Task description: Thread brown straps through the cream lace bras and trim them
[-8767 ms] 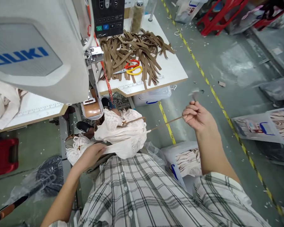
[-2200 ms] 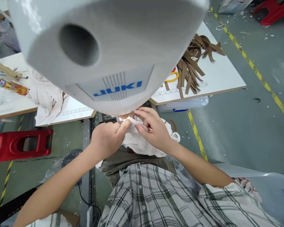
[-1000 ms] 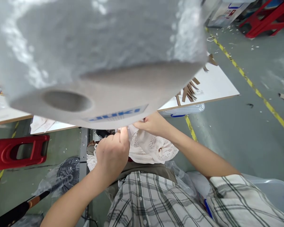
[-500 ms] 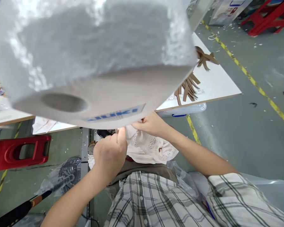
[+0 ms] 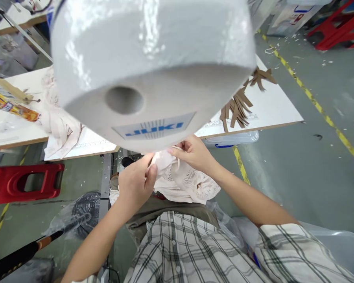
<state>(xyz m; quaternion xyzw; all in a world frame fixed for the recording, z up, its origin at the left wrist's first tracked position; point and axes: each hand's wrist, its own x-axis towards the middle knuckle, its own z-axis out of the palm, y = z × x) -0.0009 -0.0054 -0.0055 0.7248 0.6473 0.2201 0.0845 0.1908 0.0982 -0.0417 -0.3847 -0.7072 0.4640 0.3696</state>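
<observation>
Just below the head of a white sewing machine (image 5: 153, 102) marked JUKI, both hands grip a piece of pale cream lace fabric (image 5: 185, 182). My left hand (image 5: 137, 179) pinches the fabric's left edge between thumb and fingers. On the other side, my right hand (image 5: 196, 155) pinches the upper right part, its thumb lying on the cloth. The fabric hangs in folds over the lap, with an openwork pattern showing on the right. The machine's head hides the needle area and some of the right fingertips.
Brown fabric strips (image 5: 237, 108) lie on the white table (image 5: 279, 102) at right. More cream fabric (image 5: 61, 129) and a yellow-orange packet (image 5: 14, 108) rest at left. A red stool (image 5: 51, 182) stands lower left; a clear plastic bin (image 5: 336, 239) is at lower right.
The view has shifted, so the machine head sits further right and more of the left table shows. My left thumb now shows on the fabric, and more cloth is visible between the hands.
</observation>
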